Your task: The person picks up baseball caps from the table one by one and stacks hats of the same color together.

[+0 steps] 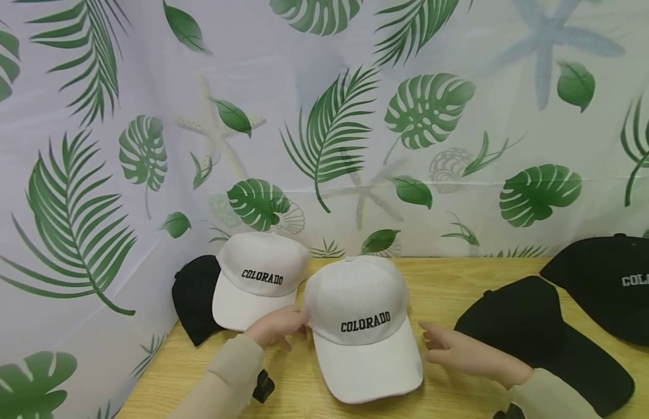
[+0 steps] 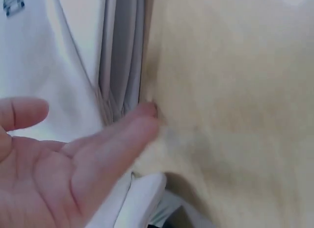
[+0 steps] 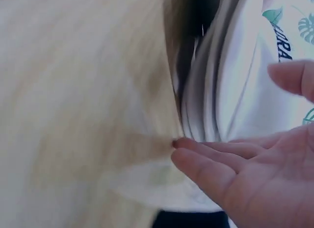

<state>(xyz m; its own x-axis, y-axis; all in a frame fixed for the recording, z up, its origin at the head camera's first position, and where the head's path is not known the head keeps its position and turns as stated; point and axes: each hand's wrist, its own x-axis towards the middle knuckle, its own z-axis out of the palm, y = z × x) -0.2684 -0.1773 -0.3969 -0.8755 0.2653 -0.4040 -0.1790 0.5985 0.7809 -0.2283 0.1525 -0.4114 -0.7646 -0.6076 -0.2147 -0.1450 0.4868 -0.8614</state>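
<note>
In the head view, a white cap (image 1: pixel 356 297) lettered COLORADO stands on the wooden table between the two hands, its brim facing the person. Several brims are layered one under another in the right wrist view, so this white cap (image 3: pixel 245 86) tops a stack. My left hand (image 1: pixel 278 327) is at the stack's left side, fingertips right by the crown's edge. On the other side, my right hand (image 1: pixel 463 354) reaches in from the right, with a small gap to the brim. Both hands have extended fingers, thumbs apart, and grip nothing.
A second white COLORADO cap (image 1: pixel 264 279) sits behind the left hand, partly covering a black cap (image 1: pixel 196 297). To the right lie one black cap (image 1: pixel 534 331) and another black cap (image 1: pixel 612 285) cut off by the frame. A leaf-printed curtain (image 1: pixel 324 233) borders the table (image 1: pixel 439 279).
</note>
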